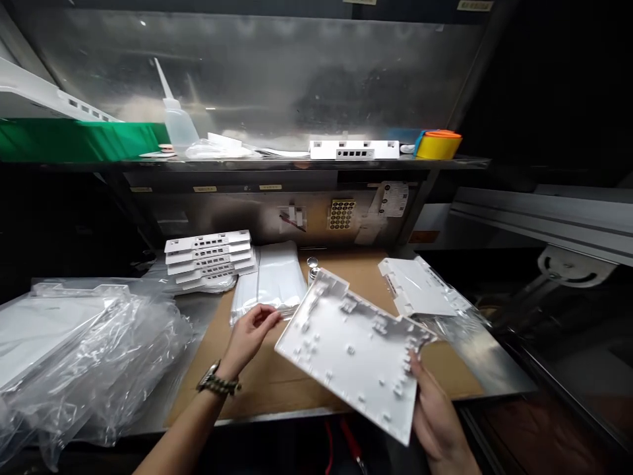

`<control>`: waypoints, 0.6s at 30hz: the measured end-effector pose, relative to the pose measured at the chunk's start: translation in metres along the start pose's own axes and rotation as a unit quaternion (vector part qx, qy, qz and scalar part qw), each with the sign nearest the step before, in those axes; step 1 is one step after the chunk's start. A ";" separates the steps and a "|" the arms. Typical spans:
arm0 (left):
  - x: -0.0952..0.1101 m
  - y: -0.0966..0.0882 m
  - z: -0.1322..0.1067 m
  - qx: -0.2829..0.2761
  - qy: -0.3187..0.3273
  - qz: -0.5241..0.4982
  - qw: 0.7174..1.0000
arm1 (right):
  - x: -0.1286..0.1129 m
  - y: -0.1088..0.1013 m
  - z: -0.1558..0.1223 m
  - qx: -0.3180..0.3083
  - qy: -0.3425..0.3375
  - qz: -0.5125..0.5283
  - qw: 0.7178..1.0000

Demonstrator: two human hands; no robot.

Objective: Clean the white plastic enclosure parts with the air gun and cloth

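Note:
My right hand (438, 419) grips a white plastic housing cover (361, 349) by its right end. The cover is tilted, its inner side with ribs and posts turned towards me. At the near edge of a stack of clear plastic bags (277, 274), my left hand (252, 336) is closed in a pinch on a bag's corner. How many bags the fingers hold cannot be made out. Behind the cover's upper left corner stands a small round metal-topped container (312, 264), partly hidden.
White covers (210, 257) are stacked behind the bags. Bagged parts (113, 349) lie at left, another cover (420, 287) at right on the cardboard (291, 389). The shelf above carries a squeeze bottle (179, 122), a green bin (84, 140) and yellow tape (438, 146).

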State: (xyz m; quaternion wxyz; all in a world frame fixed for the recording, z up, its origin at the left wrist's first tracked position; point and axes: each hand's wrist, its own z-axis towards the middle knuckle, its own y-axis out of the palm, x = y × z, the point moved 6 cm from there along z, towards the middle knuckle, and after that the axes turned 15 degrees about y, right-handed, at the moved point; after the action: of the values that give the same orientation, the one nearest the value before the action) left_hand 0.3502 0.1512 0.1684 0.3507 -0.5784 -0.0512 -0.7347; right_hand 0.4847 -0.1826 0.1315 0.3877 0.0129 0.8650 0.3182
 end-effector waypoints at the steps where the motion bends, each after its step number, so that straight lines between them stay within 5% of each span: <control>1: -0.008 0.001 0.011 0.013 0.028 0.041 0.999 | -0.011 -0.006 0.001 0.021 -0.010 0.030 0.999; 6: -0.043 0.001 0.032 0.024 0.107 0.180 0.977 | -0.040 -0.014 -0.002 0.077 -0.069 0.070 0.992; 10: -0.042 -0.009 0.040 0.032 0.099 0.227 0.968 | -0.039 -0.015 -0.002 0.089 -0.072 0.071 0.991; 18: -0.038 -0.034 0.077 -0.034 0.038 0.134 0.990 | -0.032 -0.009 0.001 0.085 -0.064 0.081 0.991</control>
State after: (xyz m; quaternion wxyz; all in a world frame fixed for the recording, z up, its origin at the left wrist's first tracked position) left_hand 0.3969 0.2311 0.1714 0.4281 -0.5634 0.0648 -0.7036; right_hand 0.5097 -0.1982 0.1471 0.4125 0.1365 0.8584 0.2728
